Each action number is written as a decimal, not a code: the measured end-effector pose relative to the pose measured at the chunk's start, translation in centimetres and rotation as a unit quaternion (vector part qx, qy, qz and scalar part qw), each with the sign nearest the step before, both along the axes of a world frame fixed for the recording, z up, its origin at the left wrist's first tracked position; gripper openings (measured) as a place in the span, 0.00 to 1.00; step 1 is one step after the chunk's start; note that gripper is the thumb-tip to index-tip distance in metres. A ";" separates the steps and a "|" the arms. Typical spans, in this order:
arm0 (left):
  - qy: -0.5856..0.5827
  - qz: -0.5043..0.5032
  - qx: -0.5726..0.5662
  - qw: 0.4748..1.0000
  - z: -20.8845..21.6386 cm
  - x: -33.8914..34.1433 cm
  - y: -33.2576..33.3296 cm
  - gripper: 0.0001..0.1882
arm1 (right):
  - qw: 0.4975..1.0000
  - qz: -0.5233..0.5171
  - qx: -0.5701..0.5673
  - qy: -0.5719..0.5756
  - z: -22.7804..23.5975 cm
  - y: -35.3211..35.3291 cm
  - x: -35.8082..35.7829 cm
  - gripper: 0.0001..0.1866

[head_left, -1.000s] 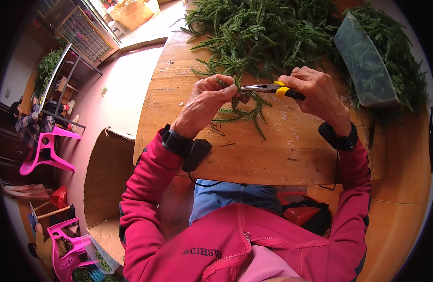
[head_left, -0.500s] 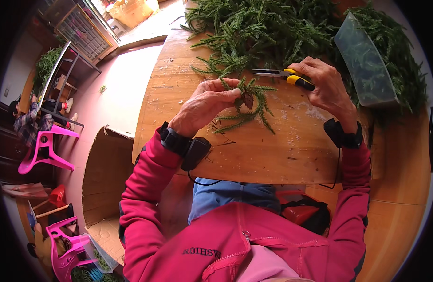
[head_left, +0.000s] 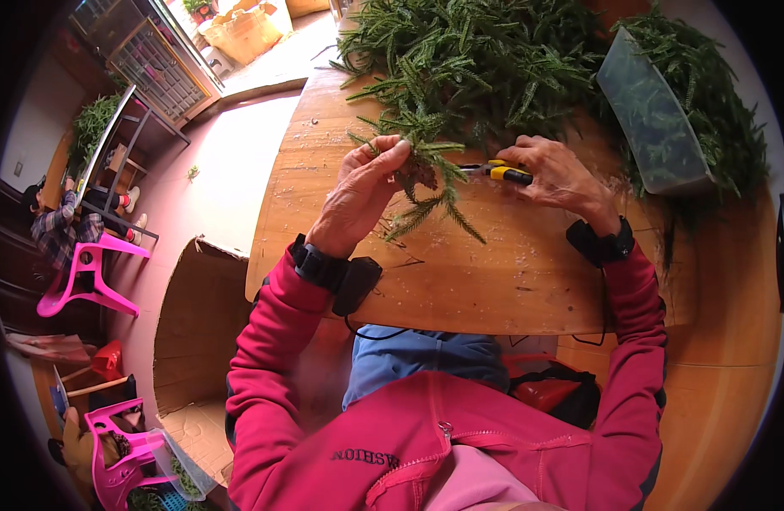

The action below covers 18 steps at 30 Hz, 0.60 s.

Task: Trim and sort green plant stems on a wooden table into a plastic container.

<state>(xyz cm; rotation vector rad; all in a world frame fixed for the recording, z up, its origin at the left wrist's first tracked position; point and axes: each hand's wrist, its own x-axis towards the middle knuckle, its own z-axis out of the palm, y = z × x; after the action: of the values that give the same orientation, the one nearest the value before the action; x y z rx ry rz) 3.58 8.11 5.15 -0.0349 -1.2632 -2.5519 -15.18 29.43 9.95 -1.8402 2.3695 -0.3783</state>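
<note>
Pinched between thumb and fingers of my left hand (head_left: pixel 364 183) is a green artificial pine sprig (head_left: pixel 443 198), its needled twigs spreading to the right and down. A brown pine cone (head_left: pixel 419 173) sits among those twigs. My right hand (head_left: pixel 562 177) grips yellow-and-black pliers (head_left: pixel 509 173) by the handles. Their metal jaws point left and reach the sprig's right side; the tips are hidden behind the green. Whether the jaws grip anything cannot be made out. Both hands are above the wooden table (head_left: pixel 494 281).
A big heap of green pine sprigs (head_left: pixel 486 68) covers the table's far side. A clear plastic bin (head_left: pixel 656 119) leans at the right against more greenery. Left of the table stands an open cardboard box (head_left: pixel 200 332). Farther left, a person (head_left: pixel 56 226) sits by a pink chair (head_left: pixel 90 277).
My right hand has brought the pliers left and down, so their jaws now meet the sprig. My left hand has turned the sprig and shifted slightly left.
</note>
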 end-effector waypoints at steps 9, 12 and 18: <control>0.006 0.145 0.039 0.989 0.9 4.9 -0.9 0.07 | 0.997 0.011 -0.052 0.051 -2.2 -0.4 -0.4 0.24; 0.011 0.258 -0.025 0.966 1.6 9.9 -2.1 0.08 | 0.998 0.003 -0.036 0.050 -2.4 -0.7 -0.2 0.26; -0.038 0.442 -0.021 0.896 -2.8 24.6 -7.9 0.10 | 0.996 -0.005 -0.067 0.066 -3.5 0.0 -1.2 0.28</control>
<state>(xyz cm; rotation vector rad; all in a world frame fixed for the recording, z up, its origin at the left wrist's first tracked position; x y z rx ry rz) 28.15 0.18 2.34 0.5164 -1.0192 -1.7384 -16.39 29.42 6.45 -1.9696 2.4954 -0.4401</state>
